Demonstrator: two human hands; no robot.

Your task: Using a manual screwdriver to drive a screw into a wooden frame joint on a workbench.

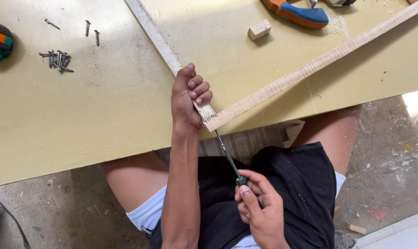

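Inside right hand [259,207], screwdriver [228,157] handle hidden.

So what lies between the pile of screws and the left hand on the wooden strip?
In the head view, only bare yellow tabletop lies between the pile of screws and the left hand gripping the wooden strip.

Counter [103,115]: matt yellow painted board with sawdust specks; two wood strips [305,69] pale, raw and rough, frayed at the joined ends; screwdriver [227,154] with shiny metal shaft; screws [57,61] dull grey metal; small block [258,30] bare wood; floor [393,157] rough, paint-stained concrete.
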